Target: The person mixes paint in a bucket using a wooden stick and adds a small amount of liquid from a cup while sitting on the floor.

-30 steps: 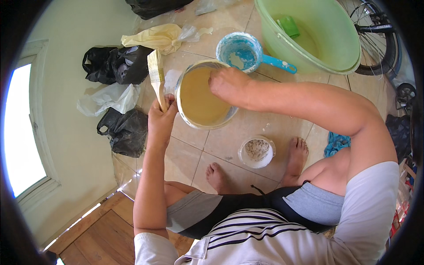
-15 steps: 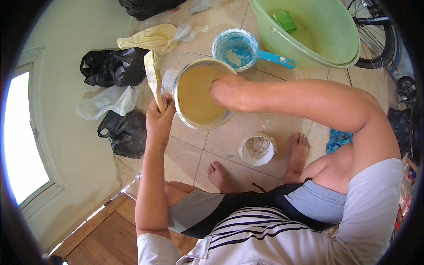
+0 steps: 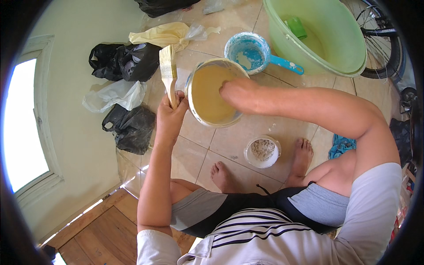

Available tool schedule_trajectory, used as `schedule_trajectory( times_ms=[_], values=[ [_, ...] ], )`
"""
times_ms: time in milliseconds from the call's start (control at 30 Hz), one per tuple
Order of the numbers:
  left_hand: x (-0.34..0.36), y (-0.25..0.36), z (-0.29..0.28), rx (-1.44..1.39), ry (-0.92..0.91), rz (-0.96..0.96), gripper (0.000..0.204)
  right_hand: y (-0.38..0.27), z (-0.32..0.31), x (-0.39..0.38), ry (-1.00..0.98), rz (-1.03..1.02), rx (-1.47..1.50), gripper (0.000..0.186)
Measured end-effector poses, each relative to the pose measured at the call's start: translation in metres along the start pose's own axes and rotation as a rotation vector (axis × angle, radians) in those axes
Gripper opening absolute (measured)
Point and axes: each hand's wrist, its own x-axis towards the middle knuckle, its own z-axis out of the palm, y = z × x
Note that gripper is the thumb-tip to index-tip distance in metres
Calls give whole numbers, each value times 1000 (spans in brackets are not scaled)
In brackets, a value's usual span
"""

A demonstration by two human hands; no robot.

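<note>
My left hand [image 3: 170, 115] clamps the stiff, light paintbrush [image 3: 168, 73] while my right hand [image 3: 236, 95] dips into the heavy, sloshing paint bucket [image 3: 212, 93], its fingers' spread hidden.

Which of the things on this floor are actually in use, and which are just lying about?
In use:
- paint bucket of tan paint, right hand over it
- brush, gripped by the left hand

Lying about:
- blue scoop
- green basin
- small white tub
- black bags
- clear bag
- bicycle wheel
</note>
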Motion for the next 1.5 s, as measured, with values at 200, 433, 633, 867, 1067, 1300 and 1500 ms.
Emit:
schedule_trajectory(
  times_ms=[200, 433, 633, 867, 1067, 1300, 1500],
  values=[
    [-4, 3, -2, 45, 28, -18, 26, 3, -33, 5, -134, 75, -187, 15],
    [-3, 1, 4, 102, 65, 43, 22, 4, 8, 4, 80, 115, 93, 11],
    [-5, 10, 8, 90, 62, 32, 26, 6, -28, -7, -84, 77, -147, 19],
    [-4, 9, 4, 67, 15, 21, 29, -2, -16, 5, 32, 114, -89, 17],
    [-9, 18, 7, 78, 8, 50, 28, 10, -21, -9, -146, -31, -153, 15],
    [-9, 18, 7, 166, 19, 42, 28, 5, -23, 5, 12, 110, -134, 16],
    [-10, 14, 10, 134, 41, 58, 28, 5, -13, -12, -203, -71, -101, 17]
  ],
)
